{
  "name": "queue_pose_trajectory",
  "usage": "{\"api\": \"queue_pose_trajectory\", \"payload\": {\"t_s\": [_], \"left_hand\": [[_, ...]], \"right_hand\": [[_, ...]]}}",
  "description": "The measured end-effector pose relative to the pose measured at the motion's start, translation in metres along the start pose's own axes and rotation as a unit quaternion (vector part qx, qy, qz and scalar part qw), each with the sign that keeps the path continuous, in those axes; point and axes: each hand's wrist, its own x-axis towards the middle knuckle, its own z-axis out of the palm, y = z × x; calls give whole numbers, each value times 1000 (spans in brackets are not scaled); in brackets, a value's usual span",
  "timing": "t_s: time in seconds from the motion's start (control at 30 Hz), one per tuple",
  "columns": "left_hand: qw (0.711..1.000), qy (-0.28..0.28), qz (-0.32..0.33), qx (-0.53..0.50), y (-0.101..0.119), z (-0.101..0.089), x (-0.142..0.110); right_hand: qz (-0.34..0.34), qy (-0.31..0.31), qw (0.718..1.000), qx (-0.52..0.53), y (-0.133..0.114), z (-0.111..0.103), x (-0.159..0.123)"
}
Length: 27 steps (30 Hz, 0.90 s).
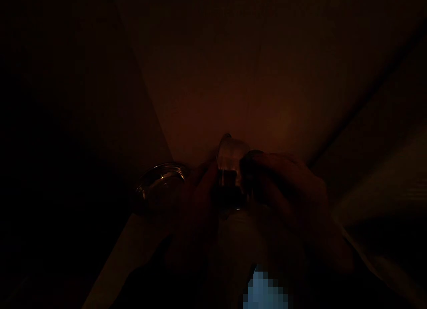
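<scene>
The picture is very dark. A shiny metal bowl (230, 155), tilted on its side, is between my two hands. My left hand (198, 197) is closed at its left side, fingers against the rim. My right hand (293, 184) is closed round a dark, soft-looking thing (251, 162), perhaps a cloth or sponge, pressed to the bowl's right side; its kind I cannot make out. Just left of my left hand shows a round metal dish or lid (163, 171) with a gleaming rim. Whether my left hand also touches it, I cannot tell.
A brownish flat surface (213, 86) spreads beyond the hands, with a straight dark edge (360, 104) running up to the right. A pale strip (113, 260) lies at lower left. At the bottom is a pixelated bluish patch (265, 291).
</scene>
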Motion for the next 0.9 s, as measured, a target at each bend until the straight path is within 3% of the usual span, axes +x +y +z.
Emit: {"api": "queue_pose_trajectory", "payload": {"t_s": [0.13, 0.3, 0.43, 0.57, 0.7, 0.9], "left_hand": [[999, 38, -16, 0, 1, 5, 1], [992, 93, -9, 80, 6, 11, 1], [990, 105, -19, 93, 3, 10, 1], [993, 81, -8, 81, -4, 10, -2], [990, 92, 5, 103, 0, 14, -8], [980, 132, -30, 145, 14, 10, -6]], "right_hand": [[-59, -22, 998, 1, 0, 10, -3], [-108, -41, 993, 8, -7, 21, -8], [-108, -35, 993, -25, -10, 24, -9], [-77, -10, 996, -48, -2, 20, -5], [-46, 0, 998, -40, 2, 18, -3], [-126, -23, 990, -52, -8, 25, -10]]}}
